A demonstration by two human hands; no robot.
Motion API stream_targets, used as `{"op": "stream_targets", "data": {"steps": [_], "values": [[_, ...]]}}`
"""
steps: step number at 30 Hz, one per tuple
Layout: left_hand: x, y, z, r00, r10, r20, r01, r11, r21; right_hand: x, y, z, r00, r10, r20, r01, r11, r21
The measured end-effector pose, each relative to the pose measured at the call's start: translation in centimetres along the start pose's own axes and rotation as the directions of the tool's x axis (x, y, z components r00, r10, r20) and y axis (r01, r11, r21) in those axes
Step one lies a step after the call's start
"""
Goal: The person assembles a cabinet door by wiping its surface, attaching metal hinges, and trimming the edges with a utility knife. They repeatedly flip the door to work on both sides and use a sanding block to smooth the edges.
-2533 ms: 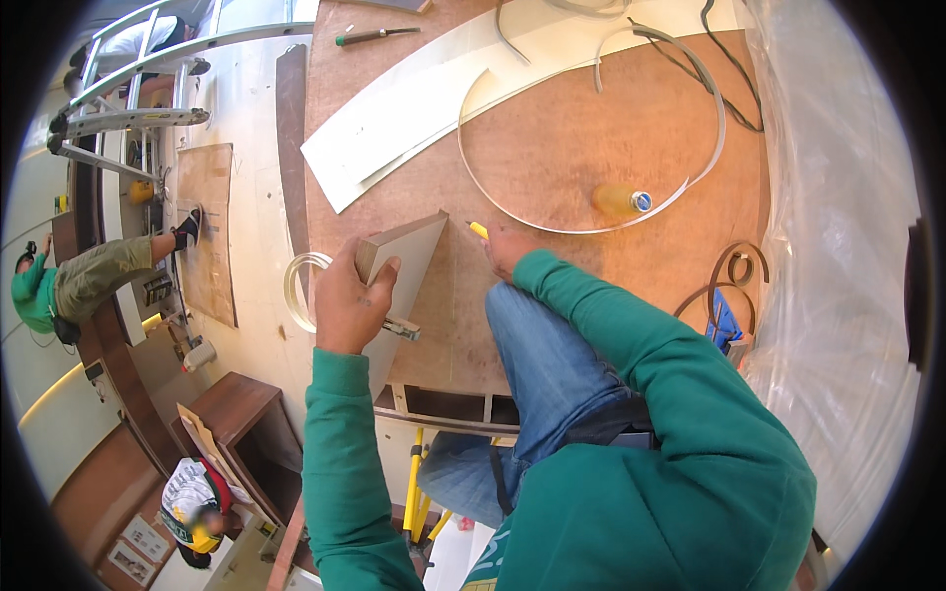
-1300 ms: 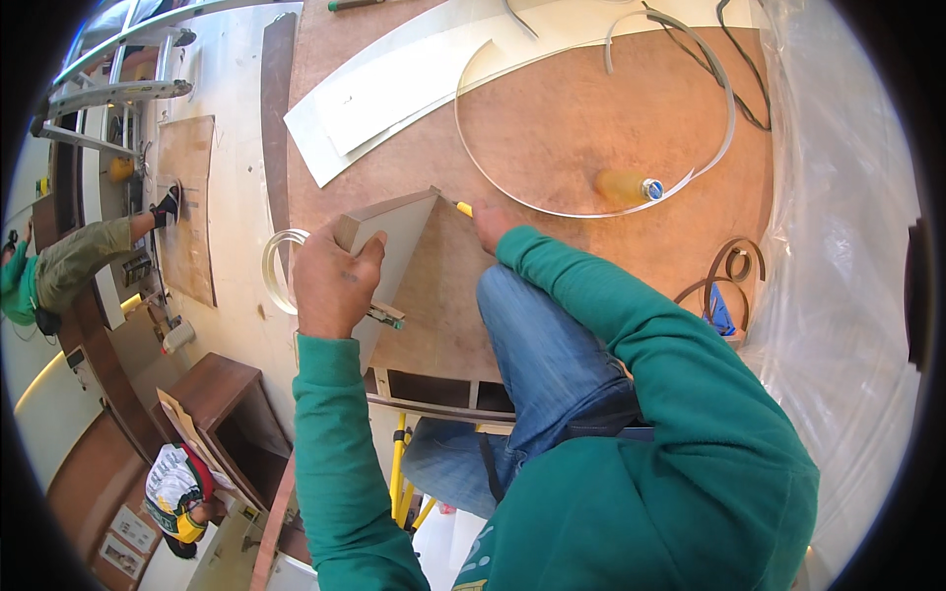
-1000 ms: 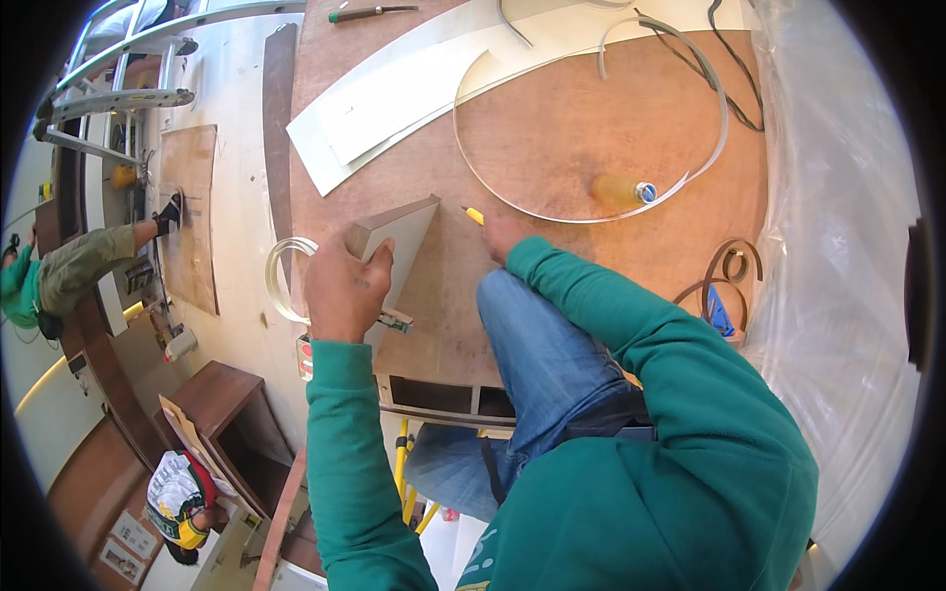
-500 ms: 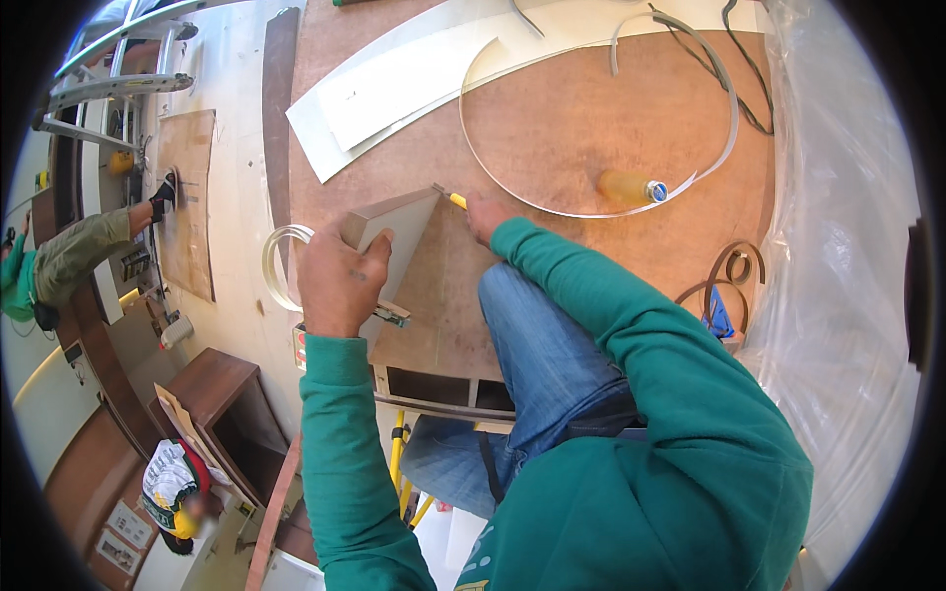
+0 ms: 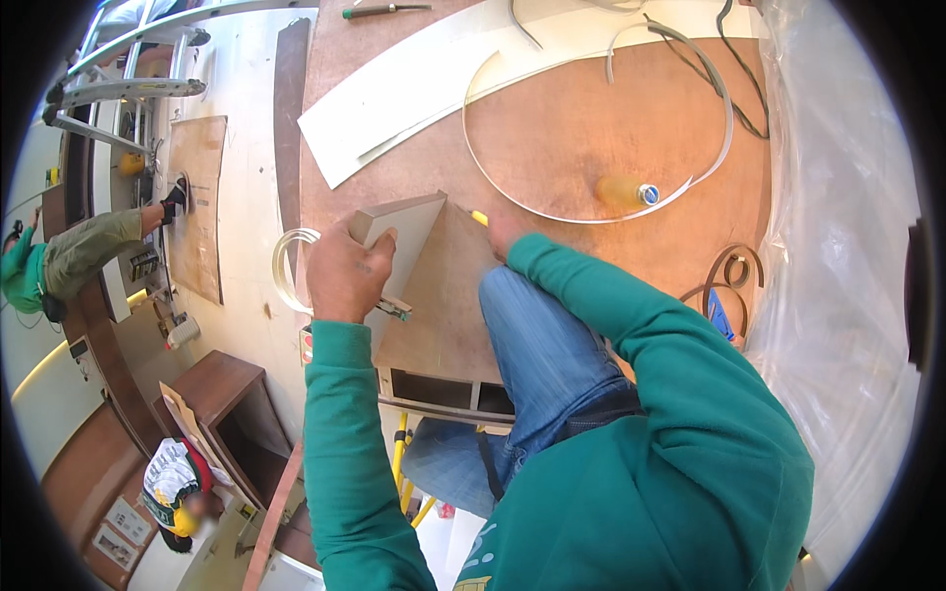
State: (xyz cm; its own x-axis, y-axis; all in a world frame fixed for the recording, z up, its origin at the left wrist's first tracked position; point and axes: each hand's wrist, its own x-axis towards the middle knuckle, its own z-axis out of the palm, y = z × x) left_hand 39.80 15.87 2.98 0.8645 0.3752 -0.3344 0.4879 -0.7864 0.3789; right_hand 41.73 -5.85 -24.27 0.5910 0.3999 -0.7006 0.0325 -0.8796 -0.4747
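Over the tabletop (image 5: 581, 118), the white-faced board (image 5: 414, 232) looks stiff, fairly light, easiest clasped across its thickness, as the fingers of the left hand (image 5: 347, 274) do; those of the right hand (image 5: 506, 232) pinch a yellow tool (image 5: 479, 218).

Green long-sleeved top (image 5: 670, 492) with pale print (image 5: 479, 563), blue jeans (image 5: 537, 335)
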Motion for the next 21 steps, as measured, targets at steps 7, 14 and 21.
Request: {"op": "stream_targets", "data": {"steps": [7, 14, 21], "values": [[-0.2, 0.5, 0.3, 0.999, -0.03, 0.025, 0.031, 0.999, -0.027, -0.3, -1.0, -2.5, 0.999, -0.035, -0.01, 0.036, 0.998, 0.053], [0.0, 0.2, 0.4, 1.0, -0.012, 0.02, 0.013, 0.999, -0.029, 3.0, -3.1, -1.1, 0.998, -0.054, 0.035, 0.054, 0.999, 0.001], [-0.1, 0.0, 0.5, 1.0, -0.012, 0.02, 0.013, 0.999, -0.046, 2.4, -2.9, -1.4, 0.997, -0.073, 0.033, 0.073, 0.997, -0.011]]}}
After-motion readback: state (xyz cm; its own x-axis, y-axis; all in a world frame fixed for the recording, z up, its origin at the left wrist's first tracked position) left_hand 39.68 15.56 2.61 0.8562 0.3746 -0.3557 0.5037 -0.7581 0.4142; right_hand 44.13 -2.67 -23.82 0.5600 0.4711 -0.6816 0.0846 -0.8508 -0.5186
